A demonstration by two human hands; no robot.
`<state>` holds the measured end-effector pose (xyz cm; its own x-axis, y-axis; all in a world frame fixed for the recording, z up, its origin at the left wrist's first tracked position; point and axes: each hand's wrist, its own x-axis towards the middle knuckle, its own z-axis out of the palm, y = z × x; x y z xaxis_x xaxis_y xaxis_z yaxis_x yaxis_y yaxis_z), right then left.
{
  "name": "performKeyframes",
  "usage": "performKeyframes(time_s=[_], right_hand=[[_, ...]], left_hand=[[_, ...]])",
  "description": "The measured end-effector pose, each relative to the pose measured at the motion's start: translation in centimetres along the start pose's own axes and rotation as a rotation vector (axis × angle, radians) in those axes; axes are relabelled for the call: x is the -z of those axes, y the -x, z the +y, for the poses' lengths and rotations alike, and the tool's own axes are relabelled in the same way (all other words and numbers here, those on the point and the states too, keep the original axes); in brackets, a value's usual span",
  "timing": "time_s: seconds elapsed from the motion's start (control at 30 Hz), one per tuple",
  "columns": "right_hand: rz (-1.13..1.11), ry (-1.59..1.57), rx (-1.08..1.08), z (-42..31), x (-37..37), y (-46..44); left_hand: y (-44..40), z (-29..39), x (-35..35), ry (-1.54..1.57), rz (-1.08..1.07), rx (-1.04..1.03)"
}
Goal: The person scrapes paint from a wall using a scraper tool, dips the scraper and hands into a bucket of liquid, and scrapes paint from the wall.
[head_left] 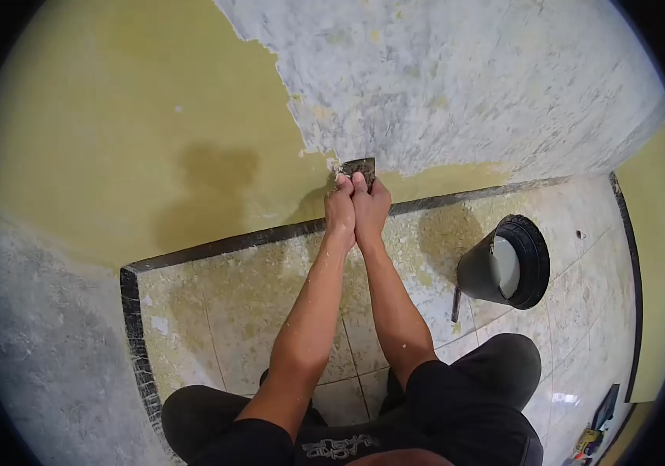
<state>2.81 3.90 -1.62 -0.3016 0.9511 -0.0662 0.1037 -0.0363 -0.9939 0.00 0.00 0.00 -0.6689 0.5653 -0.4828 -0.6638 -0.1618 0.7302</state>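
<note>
Both arms stretch forward to the wall. My left hand (341, 208) and my right hand (370, 205) are side by side, closed together on a scraper (360, 166). Its wide, dirty blade presses against the wall at the lower edge of the stripped patch; the handle is hidden in my fingers. Yellow-green paint (146, 116) still covers the wall to the left and below the blade. Above and to the right, the bare grey-white wall (457, 85) shows, with a ragged paint edge. Small paint crumbs cling beside the blade.
A black bucket (476, 273) with whitish liquid stands on the tiled floor (270, 342) to the right, a dark stick-like piece (456, 304) beside it. Paint flakes litter the tiles. Dark skirting (270, 235) runs along the wall's foot. Tools (593, 435) lie at the far lower right.
</note>
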Motion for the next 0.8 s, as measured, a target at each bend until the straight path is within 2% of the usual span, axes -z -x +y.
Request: performKeyframes(time_s=[0.07, 0.1, 0.17, 0.23, 0.3, 0.37, 0.43, 0.47, 0.57, 0.7, 0.8], right_hand=[[0.027, -0.043, 0.079, -0.7, 0.7, 0.9], [0.036, -0.144, 0.113, -1.7, -3.0, -1.3], [0.026, -0.086, 0.352, -5.0, -2.5, -1.1], [-0.009, -0.127, 0.298, -6.4, -2.4, -0.3], [0.018, -0.264, 0.275, -5.6, -3.4, 0.0], [0.038, -0.239, 0.284, -4.0, -3.9, -0.2], [0.054, -0.194, 0.291, -2.1, -3.2, -0.4], [0.065, -0.141, 0.226, -1.1, -2.2, -0.3], [0.055, -0.104, 0.146, 1.6, 0.0, -1.0], [-0.001, -0.098, 0.143, 1.4, 0.4, -1.8], [0.03, -0.1, 0.154, 1.7, -0.2, -1.9]], left_hand=[[1.4, 0.0, -0.3, 0.037, -0.034, 0.015], [-1.4, 3.3, -0.1, -0.027, -0.062, -0.067], [-0.4, 4.8, -1.2, 0.097, -0.112, -0.139], [-0.7, 4.9, -0.9, 0.151, -0.156, -0.175], [0.0, 5.5, -0.5, 0.008, -0.1, -0.281], [0.3, 5.5, -0.2, -0.012, -0.105, -0.288], [-0.4, 3.4, 0.0, -0.07, -0.068, -0.272], [-1.2, 1.9, 0.2, -0.191, -0.011, -0.185], [-3.0, -2.3, 0.1, -0.054, -0.038, -0.073], [-2.7, -2.2, -0.7, 0.044, -0.074, -0.032], [-3.1, -2.2, -0.2, -0.007, -0.063, -0.061]])
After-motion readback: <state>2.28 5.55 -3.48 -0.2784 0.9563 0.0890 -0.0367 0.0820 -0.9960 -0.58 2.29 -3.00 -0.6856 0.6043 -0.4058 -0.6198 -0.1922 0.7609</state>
